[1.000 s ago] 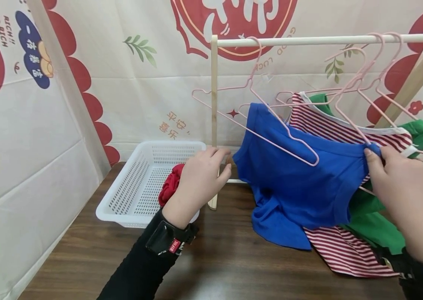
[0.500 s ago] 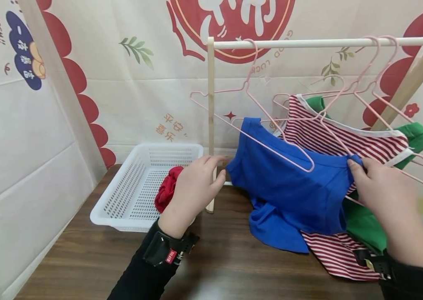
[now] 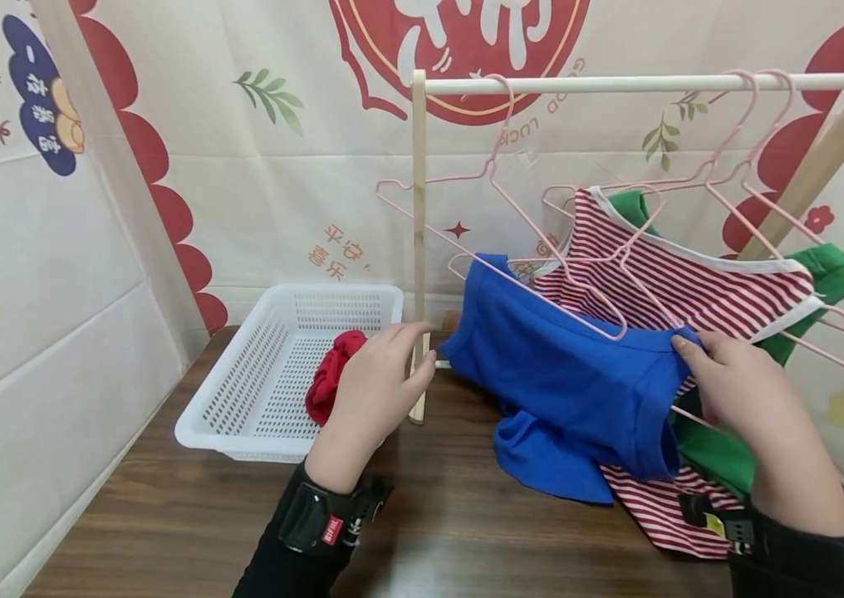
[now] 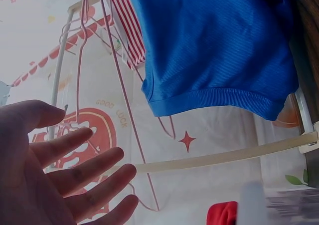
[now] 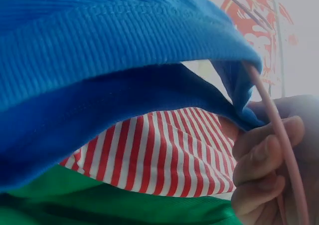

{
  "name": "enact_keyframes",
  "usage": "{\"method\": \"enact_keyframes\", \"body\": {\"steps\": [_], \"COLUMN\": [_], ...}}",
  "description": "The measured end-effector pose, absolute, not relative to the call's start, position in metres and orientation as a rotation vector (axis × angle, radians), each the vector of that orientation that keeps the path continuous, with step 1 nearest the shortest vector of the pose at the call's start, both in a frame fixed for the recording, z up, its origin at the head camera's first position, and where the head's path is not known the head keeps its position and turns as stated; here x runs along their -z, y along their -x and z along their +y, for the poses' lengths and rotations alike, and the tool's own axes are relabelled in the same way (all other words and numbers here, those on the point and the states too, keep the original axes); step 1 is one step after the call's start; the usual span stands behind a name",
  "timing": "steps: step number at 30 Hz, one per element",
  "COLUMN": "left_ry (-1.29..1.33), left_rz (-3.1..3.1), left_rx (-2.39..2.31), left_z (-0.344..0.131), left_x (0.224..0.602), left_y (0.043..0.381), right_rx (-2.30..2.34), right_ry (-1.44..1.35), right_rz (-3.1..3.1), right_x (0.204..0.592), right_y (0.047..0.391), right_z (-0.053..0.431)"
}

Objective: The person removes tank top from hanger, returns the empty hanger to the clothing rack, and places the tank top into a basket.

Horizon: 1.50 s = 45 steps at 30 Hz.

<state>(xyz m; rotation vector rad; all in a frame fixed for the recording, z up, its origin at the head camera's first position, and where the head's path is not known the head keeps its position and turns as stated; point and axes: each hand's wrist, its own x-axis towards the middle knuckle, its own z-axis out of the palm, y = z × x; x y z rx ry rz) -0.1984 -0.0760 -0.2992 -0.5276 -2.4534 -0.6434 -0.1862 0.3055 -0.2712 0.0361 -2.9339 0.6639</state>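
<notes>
My right hand (image 3: 743,399) pinches one shoulder strap of a blue sleeveless top (image 3: 564,374), together with the end of a pink hanger (image 3: 646,289) inside it. From the right wrist view, that hanger (image 5: 281,135) comes out through the armhole and passes across my curled fingers. The top hangs tilted, its lower part on the table. My left hand (image 3: 373,386) is held up between the basket and the top, apart from both. Its fingers are spread around nothing in the left wrist view, where the blue top (image 4: 214,50) is above and to the right.
A white basket (image 3: 193,428) with a red cloth (image 3: 334,378) stands left. A rack rail (image 3: 616,84) carries a bare pink hanger (image 3: 530,220) in front of the blue top, plus a striped top (image 3: 691,278) and a green garment (image 3: 829,270) on hangers behind it.
My right hand has moved left and down, lowering the blue top and its hanger away from the rail. My left hand has dropped slightly, still holding nothing.
</notes>
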Motion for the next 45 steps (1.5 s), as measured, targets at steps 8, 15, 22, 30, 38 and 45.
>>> {"method": "enact_keyframes", "body": {"steps": [8, 15, 22, 30, 38, 45], "left_ry": [0.512, 0.509, 0.506, 0.474, 0.529, 0.503], "left_rz": [-2.450, -2.436, -2.449, -2.459, -2.493, -2.596], "left_rx": [0.650, 0.637, 0.667, 0.740, 0.752, 0.756], "left_z": [-0.080, -0.084, -0.088, -0.093, -0.088, -0.089], "left_x": [0.307, 0.311, 0.311, 0.311, 0.319, 0.322], "left_y": [0.200, 0.204, 0.205, 0.208, 0.214, 0.217], "right_rx": [-0.776, -0.880, -1.024, -1.197, -1.223, -1.239], "right_ry": [-0.148, -0.231, -0.295, -0.391, -0.492, -0.566], "right_rz": [-2.931, -2.899, -2.851, -2.893, -2.934, -2.939], "right_x": [0.281, 0.288, 0.295, 0.297, 0.301, 0.302], "right_y": [0.190, 0.195, 0.198, 0.200, 0.202, 0.201], "right_z": [0.306, 0.311, 0.319, 0.316, 0.308, 0.300]}}
